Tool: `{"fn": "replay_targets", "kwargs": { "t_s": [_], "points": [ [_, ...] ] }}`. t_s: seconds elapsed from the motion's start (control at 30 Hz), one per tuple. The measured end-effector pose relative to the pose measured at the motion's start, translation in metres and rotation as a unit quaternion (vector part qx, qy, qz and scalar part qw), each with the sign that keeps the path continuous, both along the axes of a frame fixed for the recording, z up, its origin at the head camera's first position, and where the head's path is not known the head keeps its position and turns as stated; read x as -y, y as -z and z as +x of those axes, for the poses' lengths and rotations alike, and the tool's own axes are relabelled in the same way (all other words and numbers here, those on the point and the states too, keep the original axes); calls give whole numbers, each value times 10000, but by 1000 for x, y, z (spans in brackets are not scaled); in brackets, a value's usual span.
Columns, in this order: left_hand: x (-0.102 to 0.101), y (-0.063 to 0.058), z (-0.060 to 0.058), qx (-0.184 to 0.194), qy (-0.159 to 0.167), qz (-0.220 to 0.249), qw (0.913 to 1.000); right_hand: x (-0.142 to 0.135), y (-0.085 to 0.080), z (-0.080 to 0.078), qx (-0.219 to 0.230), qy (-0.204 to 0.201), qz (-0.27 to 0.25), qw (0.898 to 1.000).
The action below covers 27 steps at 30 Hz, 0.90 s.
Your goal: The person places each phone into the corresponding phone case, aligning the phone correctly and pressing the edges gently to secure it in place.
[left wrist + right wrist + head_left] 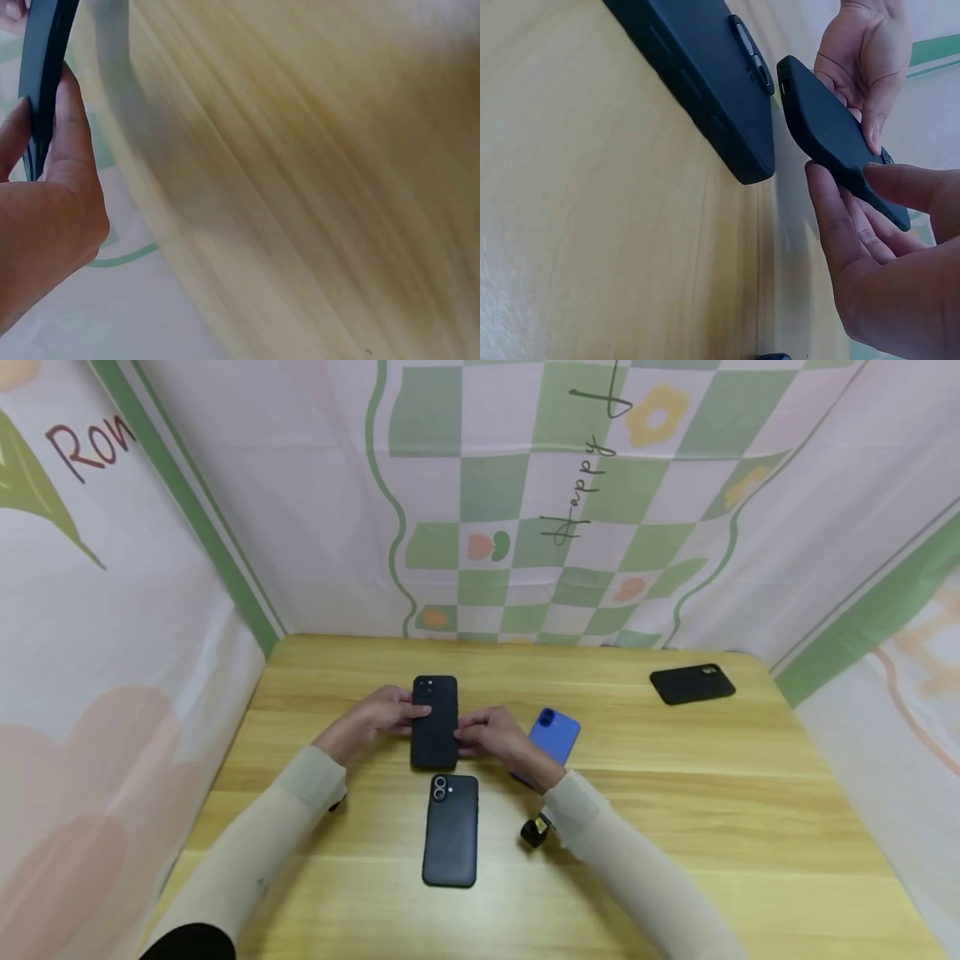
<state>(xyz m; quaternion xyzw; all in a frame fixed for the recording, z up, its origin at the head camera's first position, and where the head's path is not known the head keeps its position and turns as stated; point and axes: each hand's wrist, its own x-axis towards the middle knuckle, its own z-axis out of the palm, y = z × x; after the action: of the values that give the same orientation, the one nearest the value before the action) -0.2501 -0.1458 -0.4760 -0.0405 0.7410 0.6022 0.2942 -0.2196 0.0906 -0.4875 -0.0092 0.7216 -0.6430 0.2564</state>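
Both hands hold a black phone in a case (434, 735) above the table, its camera side facing up. The left hand (384, 710) grips its left edge, thumb on the back and fingers beneath. On the opposite long edge, the right hand (491, 733) pinches it between thumb and fingers, as the right wrist view shows with the held phone (829, 131). In the left wrist view the held phone (46, 67) appears edge-on. A second black phone (452, 835) with two ringed lenses lies just nearer the person. The blue phone (557, 735) lies partly hidden under the right wrist.
An empty-looking black phone case (692, 684) with a camera cutout lies at the back right of the wooden table (675, 827). Printed cloth (337, 527) hangs around the back and sides. A small black-and-yellow device (535, 831) hangs at the right wrist.
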Motion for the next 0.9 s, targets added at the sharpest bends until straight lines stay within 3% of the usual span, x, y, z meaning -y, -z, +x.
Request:
{"fn": "replay_targets", "kwargs": {
  "t_s": [0.27, 0.47, 0.73, 0.9],
  "points": [
    [4, 8, -6, 70, 239, -267, 9993, -3, 3, 3, -50, -295, 260, 9992],
    [7, 10, -11, 149, 260, -397, 9988, -26, -8, -1, -312, -363, 324, 9983],
    [10, 11, -12, 71, 444, -675, 9967, -86, -23, -14, -683, 56, 539, 9962],
    [7, 11, -11, -35, 477, -906, 9947, -136, -34, -21, -942, 372, 1212, 9874]
  ]
}}
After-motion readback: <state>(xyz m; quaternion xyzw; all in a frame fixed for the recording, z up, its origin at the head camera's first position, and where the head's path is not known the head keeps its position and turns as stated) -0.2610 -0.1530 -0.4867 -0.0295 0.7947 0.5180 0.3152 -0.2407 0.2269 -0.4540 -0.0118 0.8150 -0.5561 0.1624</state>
